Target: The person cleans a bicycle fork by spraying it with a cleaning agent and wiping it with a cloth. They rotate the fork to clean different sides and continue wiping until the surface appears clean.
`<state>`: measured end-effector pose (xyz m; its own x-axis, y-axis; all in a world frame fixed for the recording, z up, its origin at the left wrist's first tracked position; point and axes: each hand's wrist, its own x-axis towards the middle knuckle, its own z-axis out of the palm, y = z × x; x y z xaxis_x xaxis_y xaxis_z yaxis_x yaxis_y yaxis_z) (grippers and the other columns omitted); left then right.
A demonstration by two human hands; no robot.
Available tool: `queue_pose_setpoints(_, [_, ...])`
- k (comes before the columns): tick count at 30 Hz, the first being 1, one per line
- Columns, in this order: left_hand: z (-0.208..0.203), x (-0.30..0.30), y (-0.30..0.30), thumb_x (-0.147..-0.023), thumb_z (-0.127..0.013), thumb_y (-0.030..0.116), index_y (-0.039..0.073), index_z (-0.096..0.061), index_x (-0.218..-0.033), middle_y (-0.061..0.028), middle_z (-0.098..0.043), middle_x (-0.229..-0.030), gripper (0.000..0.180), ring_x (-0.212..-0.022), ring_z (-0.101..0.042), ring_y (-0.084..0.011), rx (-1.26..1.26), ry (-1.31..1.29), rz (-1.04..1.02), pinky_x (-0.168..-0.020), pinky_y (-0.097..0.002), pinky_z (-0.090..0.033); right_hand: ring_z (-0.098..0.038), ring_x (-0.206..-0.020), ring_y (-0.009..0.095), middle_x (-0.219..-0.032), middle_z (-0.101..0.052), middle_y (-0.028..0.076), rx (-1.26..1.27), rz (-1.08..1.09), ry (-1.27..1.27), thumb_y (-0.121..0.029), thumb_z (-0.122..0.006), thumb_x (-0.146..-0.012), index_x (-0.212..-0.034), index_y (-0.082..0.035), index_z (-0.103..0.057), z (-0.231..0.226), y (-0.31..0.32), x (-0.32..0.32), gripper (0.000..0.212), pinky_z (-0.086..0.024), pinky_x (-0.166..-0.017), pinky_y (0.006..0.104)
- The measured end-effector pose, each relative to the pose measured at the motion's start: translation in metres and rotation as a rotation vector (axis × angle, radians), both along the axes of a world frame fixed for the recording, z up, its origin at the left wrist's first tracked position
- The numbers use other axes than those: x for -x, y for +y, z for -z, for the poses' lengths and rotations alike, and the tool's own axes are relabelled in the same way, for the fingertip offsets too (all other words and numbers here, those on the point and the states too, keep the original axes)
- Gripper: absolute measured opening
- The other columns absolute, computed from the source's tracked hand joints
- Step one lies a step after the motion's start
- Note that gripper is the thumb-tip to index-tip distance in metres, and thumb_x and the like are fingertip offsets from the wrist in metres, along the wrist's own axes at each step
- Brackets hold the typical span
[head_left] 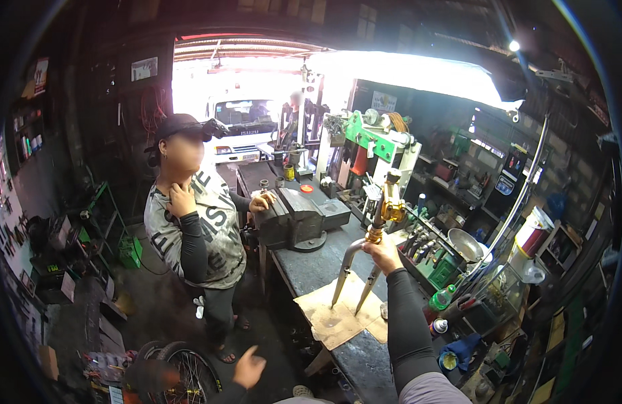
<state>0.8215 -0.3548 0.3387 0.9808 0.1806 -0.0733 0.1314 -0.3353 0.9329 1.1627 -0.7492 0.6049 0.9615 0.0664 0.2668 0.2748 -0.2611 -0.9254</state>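
My right hand point(383, 254) is wrapped round the upper part of a bicycle fork point(346, 271), just by its crown. The fork stands upright, its two silver legs pointing down onto a sheet of cardboard point(324, 311) on the workbench. A gold-coloured stem point(393, 205) sits at the top of the fork's tube, above a gold ring. My left hand point(249, 367) is held low, off the bench, with its index finger stretched out and nothing visible in it. Beneath and left of it is a bicycle wheel point(189, 370) with a black tyre.
A large bench vise point(297, 219) is mounted on the dark workbench point(361, 345). Across the bench's left side stands a person point(200, 222), one hand near the vise. A green-and-white machine point(370, 138) stands behind; tools and containers crowd the right. A green crate point(129, 251) is on the floor.
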Motion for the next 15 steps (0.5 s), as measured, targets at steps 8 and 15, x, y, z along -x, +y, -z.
queue_pose_setpoints(8, [0.166, 0.296, 0.099, -0.1, -0.077, 0.03, -0.002, -0.073, -0.132, -0.023, -0.079, -0.115, 0.046, -0.105, -0.074, -0.0385, -0.298, 0.872, -0.123, -0.094, -0.0488, -0.057, -0.066, -0.089, 0.014, -0.096, -0.068, 0.001, -0.051, -0.02, 0.008, 0.0, -0.075, -0.084, -0.112, -0.004, -0.066, -0.008, 0.0, -0.013, 0.03, -0.054, -0.083, 0.0315])
queue_pose_setpoints(15, [0.172, 0.31, 0.089, -0.1, -0.077, 0.023, -0.004, -0.074, -0.13, -0.0211, -0.079, -0.105, 0.04, -0.091, -0.074, -0.0337, -0.094, 0.855, -0.246, -0.081, -0.047, -0.058, -0.068, -0.086, 0.016, -0.092, -0.069, 0.003, -0.021, 0.027, -0.035, 0.001, -0.071, -0.085, -0.11, -0.004, -0.066, -0.007, 0.006, -0.02, 0.026, -0.055, -0.081, 0.0325])
